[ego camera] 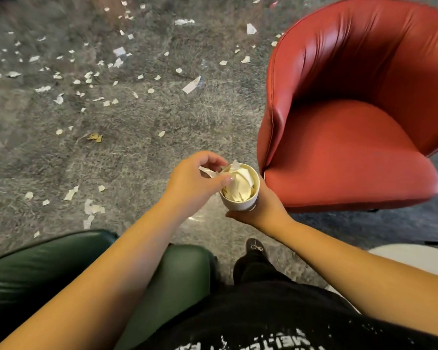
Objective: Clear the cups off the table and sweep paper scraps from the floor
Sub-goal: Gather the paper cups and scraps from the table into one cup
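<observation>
head view, right grip (257, 210) wrapped round paper cup (240, 190), fingers hidden, left grip (195, 180) pinching scrap (210, 172)

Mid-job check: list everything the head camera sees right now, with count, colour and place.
paper cup: one, white, stuffed with paper, held above the floor beside the red armchair
paper scraps: many, white, scattered over the floor, mostly upper left
floor: one, grey
red armchair: one, right
green seat: one, lower left
white surface: one, right edge, partly visible
shoe: one, black, bottom centre
left hand: pinches a paper scrap at the cup's rim
right hand: grips the cup from below
</observation>
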A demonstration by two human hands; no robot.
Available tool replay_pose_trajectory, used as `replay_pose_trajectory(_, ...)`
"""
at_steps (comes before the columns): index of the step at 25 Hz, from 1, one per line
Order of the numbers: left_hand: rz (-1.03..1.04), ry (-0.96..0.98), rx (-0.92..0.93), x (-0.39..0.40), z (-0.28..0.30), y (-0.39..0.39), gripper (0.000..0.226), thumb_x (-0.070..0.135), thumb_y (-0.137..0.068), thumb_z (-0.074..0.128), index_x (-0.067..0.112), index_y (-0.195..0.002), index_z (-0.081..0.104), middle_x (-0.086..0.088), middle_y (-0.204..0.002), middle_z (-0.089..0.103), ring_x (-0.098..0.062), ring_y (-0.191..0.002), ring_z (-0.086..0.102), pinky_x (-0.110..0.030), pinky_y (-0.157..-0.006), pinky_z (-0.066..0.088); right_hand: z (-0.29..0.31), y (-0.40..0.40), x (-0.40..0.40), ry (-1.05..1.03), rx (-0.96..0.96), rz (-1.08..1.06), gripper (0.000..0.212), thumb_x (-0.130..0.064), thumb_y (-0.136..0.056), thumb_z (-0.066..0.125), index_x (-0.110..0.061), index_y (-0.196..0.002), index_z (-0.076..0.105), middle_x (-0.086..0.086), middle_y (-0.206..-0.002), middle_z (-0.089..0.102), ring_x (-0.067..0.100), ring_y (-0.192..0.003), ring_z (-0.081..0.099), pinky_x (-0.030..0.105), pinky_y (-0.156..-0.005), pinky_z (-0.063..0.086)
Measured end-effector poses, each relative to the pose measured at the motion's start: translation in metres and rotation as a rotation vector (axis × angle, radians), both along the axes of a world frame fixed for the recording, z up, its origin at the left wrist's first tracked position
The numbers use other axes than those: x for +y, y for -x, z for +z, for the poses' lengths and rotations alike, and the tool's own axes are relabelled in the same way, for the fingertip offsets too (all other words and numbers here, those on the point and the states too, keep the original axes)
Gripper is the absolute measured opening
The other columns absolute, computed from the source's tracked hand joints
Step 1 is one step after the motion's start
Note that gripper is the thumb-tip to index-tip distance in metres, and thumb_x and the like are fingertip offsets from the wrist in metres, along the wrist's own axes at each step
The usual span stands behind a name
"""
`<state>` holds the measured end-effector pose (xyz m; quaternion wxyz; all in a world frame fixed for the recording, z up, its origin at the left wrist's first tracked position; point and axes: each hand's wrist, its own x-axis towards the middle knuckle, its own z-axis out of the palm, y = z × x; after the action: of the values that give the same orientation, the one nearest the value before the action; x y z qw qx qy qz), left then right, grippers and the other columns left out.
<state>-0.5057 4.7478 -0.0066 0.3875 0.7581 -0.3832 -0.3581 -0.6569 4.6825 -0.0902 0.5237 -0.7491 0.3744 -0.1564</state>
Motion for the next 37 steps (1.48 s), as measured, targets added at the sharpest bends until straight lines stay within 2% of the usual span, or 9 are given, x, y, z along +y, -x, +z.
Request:
replay_pose_trajectory(4, 0.000, 0.017, 0.097, -0.074, 0.011, -0.046, 0.024, 0.014, -0.077, 0.079, 0.033, -0.087, 0.068, 0.014, -0.084, 0.066, -0.004, -0.061, 0.055, -0.027, -0.062, 0.054, 0.019, -0.043, -0.085, 0.034, -0.060, 0.035, 0.092, -0.017, -0.057, 0.092, -0.027, -0.132, 0.040, -0.015, -0.118, 0.049, 0.011, -0.114, 0.052, 0.026, -0.095, 0.041)
replay_pose_trajectory(9, 0.039, 0.034, 0.167, -0.149, 0.019, -0.108, 0.027, 0.012, -0.080, 0.076, 0.036, -0.089, 0.068, 0.015, -0.086, 0.066, -0.008, -0.070, 0.058, -0.025, -0.064, 0.055, 0.027, -0.100, -0.167, -0.025, -0.069, 0.032, 0.093, -0.015, -0.059, 0.091, -0.024, -0.135, 0.037, -0.013, -0.124, 0.049, 0.004, -0.117, 0.047, 0.020, -0.097, 0.038)
replay_pose_trajectory(16, -0.015, 0.030, 0.095, -0.267, 0.013, -0.222, 0.023, 0.016, -0.083, 0.074, 0.036, -0.089, 0.067, 0.014, -0.085, 0.065, -0.004, -0.070, 0.061, -0.019, -0.062, 0.055, 0.006, -0.207, -0.272, -0.080, -0.094, -0.075, 0.085, -0.025, -0.059, 0.091, -0.051, -0.119, 0.036, -0.019, -0.121, 0.057, -0.001, -0.113, 0.054, 0.011, -0.087, 0.042)
replay_pose_trajectory(19, -0.122, 0.035, 0.133, -0.332, 0.015, -0.283, 0.023, 0.017, -0.085, 0.072, 0.037, -0.092, 0.066, 0.012, -0.092, 0.066, -0.004, -0.072, 0.065, -0.016, -0.061, 0.053, 0.002, -0.257, -0.328, -0.085, -0.109, -0.151, 0.084, -0.026, -0.059, 0.091, -0.054, -0.117, 0.039, -0.024, -0.119, 0.057, -0.005, -0.112, 0.054, 0.012, -0.087, 0.043)
replay_pose_trajectory(23, -0.137, 0.046, 0.163, -0.423, 0.015, -0.361, 0.015, 0.023, -0.095, 0.058, 0.037, -0.096, 0.063, 0.005, -0.099, 0.064, -0.003, -0.071, 0.066, -0.017, -0.058, 0.051, 0.008, -0.311, -0.403, -0.092, -0.113, -0.269, 0.086, -0.033, -0.058, 0.090, -0.064, -0.118, 0.036, -0.037, -0.117, 0.055, -0.015, -0.112, 0.050, 0.005, -0.085, 0.041)
replay_pose_trajectory(27, -0.156, -0.043, -0.140, -0.525, -0.014, -0.423, 0.008, 0.024, -0.096, 0.056, 0.026, -0.100, 0.063, 0.008, -0.088, 0.061, -0.008, -0.075, 0.060, -0.014, -0.061, 0.045, 0.009, -0.345, -0.491, -0.082, -0.078, -0.398, 0.087, -0.055, -0.048, 0.084, -0.077, -0.110, 0.027, -0.053, -0.108, 0.047, -0.029, -0.101, 0.045, -0.006, -0.075, 0.037)
replay_pose_trajectory(29, -0.258, -0.087, -0.360, -0.579, -0.038, -0.447, 0.018, 0.025, -0.095, 0.058, 0.016, -0.109, 0.065, 0.004, -0.096, 0.063, -0.015, -0.085, 0.059, -0.019, -0.069, 0.040, 0.003, -0.353, -0.542, -0.060, -0.061, -0.468, 0.088, -0.057, -0.047, 0.084, -0.078, -0.110, 0.026, -0.052, -0.107, 0.048, -0.030, -0.100, 0.045, -0.006, -0.074, 0.037)
replay_pose_trajectory(35, -0.445, -0.278, -0.757, -0.763, -0.073, -0.502, 0.034, 0.034, -0.097, 0.050, 0.020, -0.127, 0.057, -0.010, -0.128, 0.056, -0.031, -0.118, 0.049, -0.039, -0.092, 0.045, 0.003, -0.361, -0.724, -0.034, -0.042, -0.587, 0.086, -0.050, -0.051, 0.087, -0.059, -0.119, 0.036, -0.039, -0.104, 0.058, -0.018, -0.098, 0.055, 0.001, -0.068, 0.044)
replay_pose_trajectory(37, -0.491, -0.315, -0.851, -0.822, -0.067, -0.509, 0.038, 0.037, -0.098, 0.047, 0.022, -0.133, 0.051, -0.008, -0.133, 0.052, -0.030, -0.123, 0.044, -0.040, -0.094, 0.044, 0.015, -0.363, -0.787, -0.019, -0.029, -0.592, 0.095, -0.049, -0.053, 0.087, -0.050, -0.131, 0.033, -0.037, -0.107, 0.055, -0.009, -0.100, 0.057, 0.007, -0.076, 0.043)
